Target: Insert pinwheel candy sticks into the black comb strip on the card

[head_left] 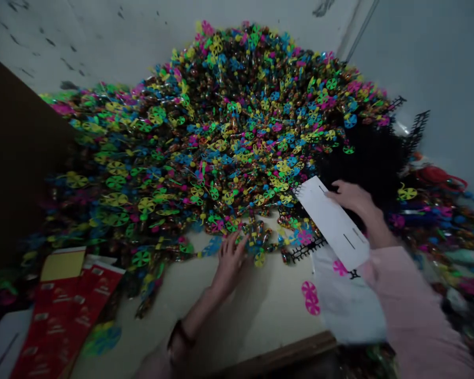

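Observation:
My left hand (229, 260) is over the near edge of the heap, its fingers apart beside small clear tubes with coloured candy-like filling (259, 231) and bright plastic pinwheels. Whether its fingertips touch them is hard to see. At the right, my right hand (353, 199) is closed at the long edge of a white slotted card (334, 223), thumb over that edge. The card slants across black comb-like plastic strips (308, 248) and a clear plastic bag (349, 310). Beyond that hand lies a dark pile of black strips (367, 152).
A large heap of pinwheel-topped tubes (229, 131) rises against the wall. Red printed cards (59, 316) lie at the lower left, beside a brown panel (19, 158). Two pink pinwheels (310, 298) rest on the pale tabletop (260, 310). A wooden edge (284, 355) borders the front.

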Demonstrator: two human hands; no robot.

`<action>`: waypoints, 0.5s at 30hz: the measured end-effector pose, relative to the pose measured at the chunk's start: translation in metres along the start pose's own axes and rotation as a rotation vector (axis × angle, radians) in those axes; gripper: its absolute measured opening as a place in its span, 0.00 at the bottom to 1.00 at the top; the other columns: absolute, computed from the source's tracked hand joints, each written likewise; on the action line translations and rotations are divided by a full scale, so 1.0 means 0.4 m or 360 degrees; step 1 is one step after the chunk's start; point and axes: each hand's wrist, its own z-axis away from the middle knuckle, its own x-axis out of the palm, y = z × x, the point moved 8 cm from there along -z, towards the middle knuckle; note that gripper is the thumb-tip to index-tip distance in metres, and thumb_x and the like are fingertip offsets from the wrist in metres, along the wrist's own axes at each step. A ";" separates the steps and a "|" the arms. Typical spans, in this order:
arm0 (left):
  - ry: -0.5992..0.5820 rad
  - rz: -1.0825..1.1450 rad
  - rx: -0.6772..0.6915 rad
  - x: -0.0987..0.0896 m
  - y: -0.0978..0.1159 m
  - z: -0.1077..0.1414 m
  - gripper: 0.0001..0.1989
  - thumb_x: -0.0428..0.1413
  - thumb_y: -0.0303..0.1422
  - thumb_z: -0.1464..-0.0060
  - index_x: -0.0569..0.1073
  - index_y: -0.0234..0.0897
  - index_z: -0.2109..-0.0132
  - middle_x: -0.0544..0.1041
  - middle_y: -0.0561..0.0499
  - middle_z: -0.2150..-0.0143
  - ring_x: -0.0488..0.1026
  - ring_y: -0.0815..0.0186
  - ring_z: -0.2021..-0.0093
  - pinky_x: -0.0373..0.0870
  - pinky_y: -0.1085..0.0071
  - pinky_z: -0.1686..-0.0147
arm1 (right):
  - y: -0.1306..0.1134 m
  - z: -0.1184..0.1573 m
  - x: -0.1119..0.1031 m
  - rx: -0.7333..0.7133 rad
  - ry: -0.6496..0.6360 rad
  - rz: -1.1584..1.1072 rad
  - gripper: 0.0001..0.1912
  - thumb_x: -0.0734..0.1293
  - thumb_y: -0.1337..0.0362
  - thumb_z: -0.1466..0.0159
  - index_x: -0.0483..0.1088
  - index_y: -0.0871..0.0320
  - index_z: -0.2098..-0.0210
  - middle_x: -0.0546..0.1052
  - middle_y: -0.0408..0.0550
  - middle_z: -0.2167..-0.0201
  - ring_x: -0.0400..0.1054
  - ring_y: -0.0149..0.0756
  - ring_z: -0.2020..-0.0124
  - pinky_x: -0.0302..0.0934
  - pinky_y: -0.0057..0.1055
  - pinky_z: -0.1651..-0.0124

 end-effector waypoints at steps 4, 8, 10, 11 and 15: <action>-0.0002 -0.0222 0.0028 -0.006 -0.035 -0.168 0.27 0.50 0.39 0.40 0.59 0.42 0.35 0.55 0.40 0.32 0.49 0.51 0.32 0.49 0.47 0.38 | -0.054 0.101 0.113 0.0275 -0.0277 0.0068 0.45 0.70 0.43 0.50 0.56 0.58 0.40 0.65 0.62 0.45 0.61 0.57 0.46 0.58 0.51 0.49; -0.0160 -0.0321 0.0063 0.009 -0.088 -0.217 0.27 0.50 0.40 0.40 0.59 0.40 0.35 0.53 0.39 0.31 0.44 0.48 0.31 0.37 0.39 0.37 | -0.002 0.170 0.127 0.0382 0.0061 -0.0173 0.42 0.69 0.46 0.48 0.55 0.56 0.40 0.63 0.61 0.44 0.59 0.57 0.45 0.58 0.50 0.51; -0.0123 -0.0279 0.0150 -0.016 -0.095 -0.186 0.26 0.48 0.38 0.38 0.58 0.42 0.35 0.52 0.41 0.31 0.42 0.50 0.30 0.32 0.39 0.37 | 0.027 0.196 0.092 0.0323 0.0315 -0.0335 0.29 0.66 0.52 0.45 0.62 0.57 0.47 0.68 0.57 0.52 0.62 0.51 0.50 0.59 0.45 0.52; -0.0073 -0.0236 0.0179 -0.039 -0.097 -0.159 0.25 0.47 0.37 0.38 0.58 0.43 0.35 0.51 0.42 0.30 0.41 0.52 0.30 0.31 0.40 0.37 | 0.037 0.211 0.068 0.0275 0.0413 -0.0413 0.23 0.64 0.54 0.43 0.64 0.57 0.50 0.70 0.54 0.57 0.63 0.48 0.53 0.59 0.43 0.53; 0.0180 0.0083 0.0083 -0.165 -0.119 0.008 0.23 0.45 0.36 0.36 0.59 0.43 0.36 0.55 0.42 0.32 0.47 0.56 0.31 0.44 0.49 0.35 | 0.010 0.299 -0.082 0.0014 0.0690 -0.0557 0.18 0.59 0.60 0.39 0.68 0.57 0.52 0.71 0.50 0.65 0.65 0.41 0.62 0.60 0.37 0.54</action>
